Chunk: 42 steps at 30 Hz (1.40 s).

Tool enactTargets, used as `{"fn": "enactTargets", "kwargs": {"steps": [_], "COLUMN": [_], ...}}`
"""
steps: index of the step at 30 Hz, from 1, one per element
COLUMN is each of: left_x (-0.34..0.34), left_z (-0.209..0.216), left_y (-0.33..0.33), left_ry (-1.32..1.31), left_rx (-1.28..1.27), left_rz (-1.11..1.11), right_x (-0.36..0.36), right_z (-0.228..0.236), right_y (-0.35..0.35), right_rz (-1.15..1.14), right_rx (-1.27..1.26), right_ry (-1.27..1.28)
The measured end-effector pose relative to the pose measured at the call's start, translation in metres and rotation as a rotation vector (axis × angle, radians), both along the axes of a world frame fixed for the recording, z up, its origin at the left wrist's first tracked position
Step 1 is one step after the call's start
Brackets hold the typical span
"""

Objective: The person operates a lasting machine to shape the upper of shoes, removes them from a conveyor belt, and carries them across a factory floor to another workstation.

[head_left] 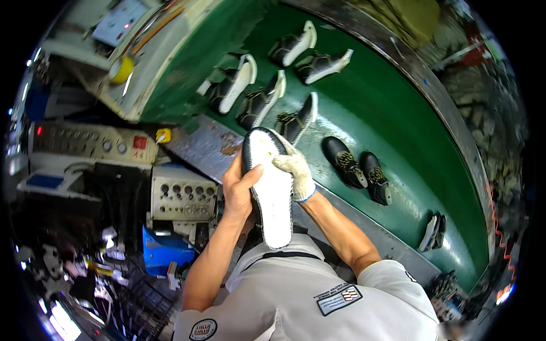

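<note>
A black shoe upper (271, 199) is held in front of my body with its white underside facing up and dark stitching along the rim. My bare left hand (238, 184) grips its left edge, thumb lying on the white face. On the other side, my right hand (297, 167), in a white knit glove with a blue cuff, closes round the edge near the wider upper end. Just beyond, several black uppers with white undersides, such as this one (296, 119), lie tilted on the green surface (364, 108).
To the right on the green surface stand a pair of black shoes (343, 161) with patterned laces, and another pair (433, 232) farther right. Control panels with knobs (185, 193) are at the left. A yellow tape roll (120, 70) rests at the upper left. A metal edge (199, 149) borders the green surface.
</note>
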<state>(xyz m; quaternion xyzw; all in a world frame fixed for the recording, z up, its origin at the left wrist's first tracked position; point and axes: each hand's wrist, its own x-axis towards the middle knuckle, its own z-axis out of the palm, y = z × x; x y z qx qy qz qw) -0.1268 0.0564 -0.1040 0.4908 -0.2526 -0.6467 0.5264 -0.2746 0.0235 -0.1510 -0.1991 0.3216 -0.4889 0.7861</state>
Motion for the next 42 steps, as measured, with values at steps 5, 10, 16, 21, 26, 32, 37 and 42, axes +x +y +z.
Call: {"fn": "enactTargets", "kwargs": {"steps": [5, 10, 16, 21, 26, 32, 37, 42], "left_x": [-0.03, -0.02, 0.033, 0.061, 0.11, 0.183, 0.275, 0.355], "left_z": [-0.038, -0.082, -0.108, -0.099, -0.094, -0.037, 0.013, 0.016], "left_y": [-0.027, -0.008, 0.041, 0.061, 0.118, 0.112, 0.146, 0.261], "left_ry": [-0.221, -0.314, -0.456, -0.448, -0.345, -0.427, -0.226, -0.16], "left_rx": [0.08, 0.23, 0.361, 0.424, 0.415, 0.16, 0.098, 0.204], "left_rz": [-0.26, -0.337, -0.226, -0.131, 0.057, 0.231, 0.459, 0.831], "right_x": [-0.067, -0.186, -0.162, -0.058, -0.032, 0.079, 0.217, 0.324], "right_z": [-0.03, -0.057, -0.147, -0.271, -0.238, -0.081, 0.001, 0.03], "right_y": [-0.036, -0.112, -0.128, -0.107, -0.071, 0.021, 0.098, 0.151], "right_rz": [0.092, 0.315, 0.641, -0.08, -0.134, 0.408, 0.71, 0.903], "right_rx": [-0.023, 0.128, -0.034, 0.358, 0.359, 0.41, 0.319, 0.1], "right_ry": [0.275, 0.732, 1.946, 1.301, 0.556, -0.41, -0.276, -0.069]}}
